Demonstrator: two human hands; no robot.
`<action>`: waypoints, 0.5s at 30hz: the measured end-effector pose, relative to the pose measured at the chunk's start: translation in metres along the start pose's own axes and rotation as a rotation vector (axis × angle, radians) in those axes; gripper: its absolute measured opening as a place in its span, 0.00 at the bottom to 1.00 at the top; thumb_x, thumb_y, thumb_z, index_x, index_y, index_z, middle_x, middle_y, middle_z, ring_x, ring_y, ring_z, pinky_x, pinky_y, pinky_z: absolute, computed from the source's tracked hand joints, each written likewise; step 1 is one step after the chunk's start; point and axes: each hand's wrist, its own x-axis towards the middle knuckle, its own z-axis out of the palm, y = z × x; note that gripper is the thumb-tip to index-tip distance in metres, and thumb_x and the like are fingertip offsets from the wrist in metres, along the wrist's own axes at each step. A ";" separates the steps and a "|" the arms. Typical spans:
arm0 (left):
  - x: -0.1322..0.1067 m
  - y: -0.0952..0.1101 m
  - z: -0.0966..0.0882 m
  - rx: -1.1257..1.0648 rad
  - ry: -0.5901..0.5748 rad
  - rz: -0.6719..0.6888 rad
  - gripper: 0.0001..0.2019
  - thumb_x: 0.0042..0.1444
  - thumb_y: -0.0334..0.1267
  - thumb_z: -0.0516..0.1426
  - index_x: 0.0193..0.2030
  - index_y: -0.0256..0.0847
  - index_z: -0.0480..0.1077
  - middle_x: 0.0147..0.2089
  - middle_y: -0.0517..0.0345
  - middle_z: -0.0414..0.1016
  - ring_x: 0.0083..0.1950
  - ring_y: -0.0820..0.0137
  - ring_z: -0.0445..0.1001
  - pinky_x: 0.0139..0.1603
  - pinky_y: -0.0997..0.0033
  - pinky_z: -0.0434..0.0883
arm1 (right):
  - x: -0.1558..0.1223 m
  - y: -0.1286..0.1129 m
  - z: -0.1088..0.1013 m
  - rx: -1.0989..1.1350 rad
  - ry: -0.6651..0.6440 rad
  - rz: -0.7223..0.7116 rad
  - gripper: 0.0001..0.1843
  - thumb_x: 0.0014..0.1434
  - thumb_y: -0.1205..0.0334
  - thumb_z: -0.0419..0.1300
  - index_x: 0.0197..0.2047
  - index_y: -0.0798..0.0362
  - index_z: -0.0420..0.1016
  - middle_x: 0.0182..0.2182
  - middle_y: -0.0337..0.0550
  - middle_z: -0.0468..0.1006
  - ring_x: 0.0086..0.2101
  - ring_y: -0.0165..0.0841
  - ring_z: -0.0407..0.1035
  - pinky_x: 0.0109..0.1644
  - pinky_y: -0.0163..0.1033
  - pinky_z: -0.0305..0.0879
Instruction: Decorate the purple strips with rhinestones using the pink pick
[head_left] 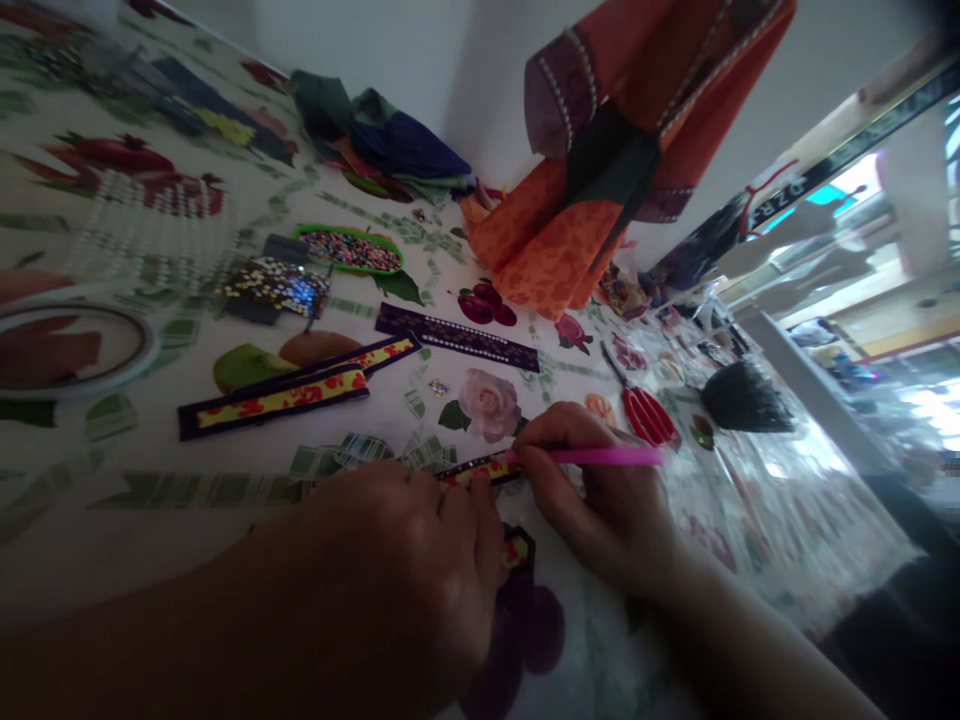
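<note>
My right hand [600,490] is closed in a pinch around a slim pink pen-like stick [611,456], whose tip meets the end of a fabric strip. That dark-edged strip [487,468] has a yellow and red pattern and a row of small shiny dots along its upper edge. My left hand [420,560] presses the strip to the table with bent fingers, hiding part of it. Another patterned end [516,550] shows just below the left fingers. Beyond the hands lie two more patterned strips [281,402] and a dark strip with rows of pale beads [457,335].
Red-handled scissors [646,415] lie right of my right hand. A green tray of tiny beads [351,250], a card of shiny stones [274,288], bead strings [150,235] and a tape roll [146,345] are at left. An orange cloth piece [551,235] stands against the wall.
</note>
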 end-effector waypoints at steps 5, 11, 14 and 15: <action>0.002 0.000 -0.007 -0.012 -0.072 -0.002 0.18 0.57 0.21 0.51 0.48 0.29 0.80 0.32 0.48 0.81 0.27 0.60 0.75 0.20 0.60 0.68 | 0.001 -0.002 0.001 -0.036 0.004 -0.007 0.03 0.70 0.69 0.59 0.43 0.52 0.72 0.35 0.38 0.76 0.33 0.29 0.71 0.37 0.36 0.70; 0.001 -0.001 -0.002 0.002 -0.024 0.004 0.18 0.57 0.23 0.52 0.48 0.28 0.80 0.31 0.48 0.81 0.26 0.61 0.76 0.20 0.62 0.69 | 0.003 -0.005 0.001 -0.064 -0.001 -0.051 0.04 0.70 0.70 0.58 0.43 0.53 0.72 0.34 0.39 0.75 0.34 0.29 0.71 0.38 0.35 0.71; 0.000 0.000 0.000 -0.003 -0.011 0.004 0.17 0.57 0.22 0.52 0.47 0.28 0.80 0.31 0.48 0.81 0.26 0.61 0.76 0.20 0.61 0.69 | 0.003 -0.005 0.002 -0.072 -0.009 -0.066 0.04 0.70 0.71 0.58 0.43 0.53 0.71 0.34 0.38 0.75 0.34 0.29 0.71 0.39 0.34 0.71; -0.001 0.000 0.001 -0.006 0.002 0.007 0.16 0.58 0.22 0.52 0.47 0.27 0.79 0.30 0.48 0.81 0.25 0.60 0.76 0.20 0.61 0.69 | 0.003 -0.004 0.002 -0.073 -0.010 -0.073 0.05 0.70 0.71 0.58 0.43 0.53 0.71 0.34 0.38 0.75 0.35 0.29 0.71 0.39 0.34 0.71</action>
